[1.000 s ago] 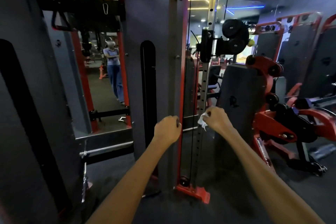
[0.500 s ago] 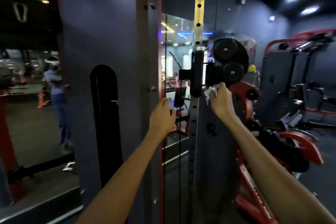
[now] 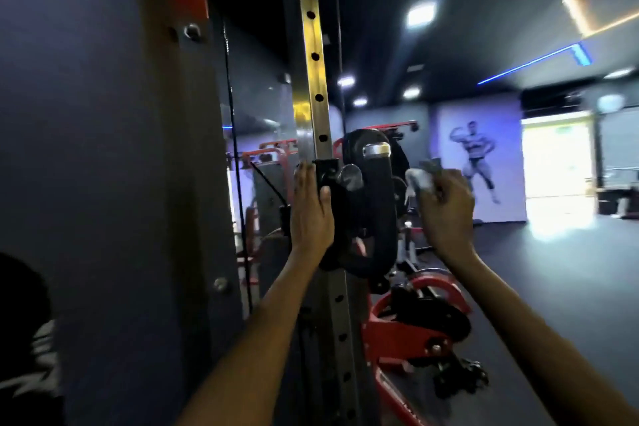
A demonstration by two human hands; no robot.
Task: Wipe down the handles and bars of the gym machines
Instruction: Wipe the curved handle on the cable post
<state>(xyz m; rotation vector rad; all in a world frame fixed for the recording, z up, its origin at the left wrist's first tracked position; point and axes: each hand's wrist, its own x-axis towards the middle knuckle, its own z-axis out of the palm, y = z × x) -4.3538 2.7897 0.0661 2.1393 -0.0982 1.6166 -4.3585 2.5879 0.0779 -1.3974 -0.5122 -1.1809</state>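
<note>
L hand flat w/ fingers spread on black pulley carriage of perforated upright; R hand pinches white cloth just beside it. Red machine behind.

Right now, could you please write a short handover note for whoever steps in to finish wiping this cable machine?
Left hand: flat, fingers straight, against the black pulley carriage on the holed upright bar.
Right hand: pinches the white wipe, held in the air just right of the carriage, not touching it.
Done: cannot tell from this view which surfaces are already wiped.
Left: wipe the carriage and its silver knob, then the bar and the red machines behind.
</note>
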